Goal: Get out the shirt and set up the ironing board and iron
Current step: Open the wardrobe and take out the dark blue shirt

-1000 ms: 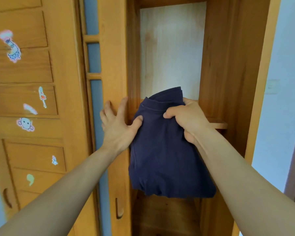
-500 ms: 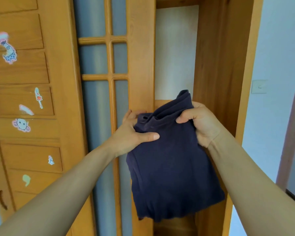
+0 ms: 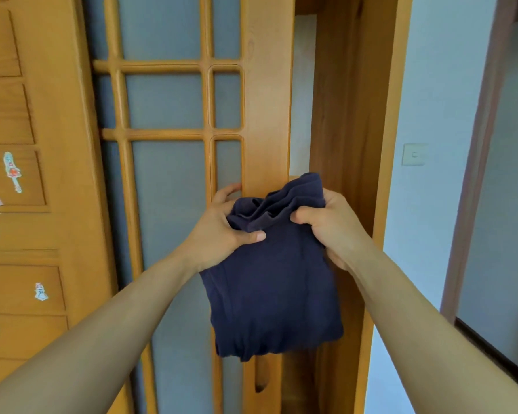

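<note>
A folded navy blue shirt (image 3: 275, 288) hangs in front of me, bunched at its top edge. My left hand (image 3: 222, 231) pinches the shirt's upper left corner, thumb across the front, while the fingers also rest against the wardrobe's sliding door (image 3: 266, 115). My right hand (image 3: 329, 225) grips the upper right corner of the shirt in a fist. The door covers most of the wardrobe opening; only a narrow gap (image 3: 301, 100) shows beside it. No ironing board or iron is in view.
The wooden wardrobe has panelled doors with stickers (image 3: 12, 171) on the left and frosted glass panes (image 3: 168, 100) in the sliding door. A white wall with a light switch (image 3: 413, 154) is to the right, then a dark-framed doorway (image 3: 476, 174).
The shirt came out of the wardrobe shelf. My left hand slid the door to the right, so the opening shrank to a narrow gap, and it took hold of the shirt.
</note>
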`<state>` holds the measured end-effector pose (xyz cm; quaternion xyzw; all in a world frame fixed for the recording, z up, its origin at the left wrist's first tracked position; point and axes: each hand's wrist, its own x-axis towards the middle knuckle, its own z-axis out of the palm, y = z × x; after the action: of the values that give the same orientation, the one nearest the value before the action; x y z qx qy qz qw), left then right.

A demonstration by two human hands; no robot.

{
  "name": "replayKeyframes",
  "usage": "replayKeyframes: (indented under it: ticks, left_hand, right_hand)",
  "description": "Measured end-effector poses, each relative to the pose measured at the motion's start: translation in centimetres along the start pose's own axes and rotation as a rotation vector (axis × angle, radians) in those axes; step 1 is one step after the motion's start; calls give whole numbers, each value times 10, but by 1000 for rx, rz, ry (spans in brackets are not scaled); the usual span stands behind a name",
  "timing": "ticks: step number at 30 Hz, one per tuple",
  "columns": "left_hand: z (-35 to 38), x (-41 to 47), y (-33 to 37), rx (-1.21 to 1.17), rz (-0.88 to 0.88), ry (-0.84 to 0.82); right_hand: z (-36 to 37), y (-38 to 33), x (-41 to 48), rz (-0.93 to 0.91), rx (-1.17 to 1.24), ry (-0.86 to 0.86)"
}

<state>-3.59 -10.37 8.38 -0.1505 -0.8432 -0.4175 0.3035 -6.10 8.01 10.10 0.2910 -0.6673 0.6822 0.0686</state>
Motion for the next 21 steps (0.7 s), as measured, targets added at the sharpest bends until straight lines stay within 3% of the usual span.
replayKeyframes:
  ticks: [12, 21]
  left_hand:
    - [30, 12, 5, -176, -23, -144]
    - [52, 22, 11, -157, 22, -220]
  right_hand:
    - [-13, -3, -7, -7, -205, 245]
    - [-26, -2, -8, 27, -248, 347]
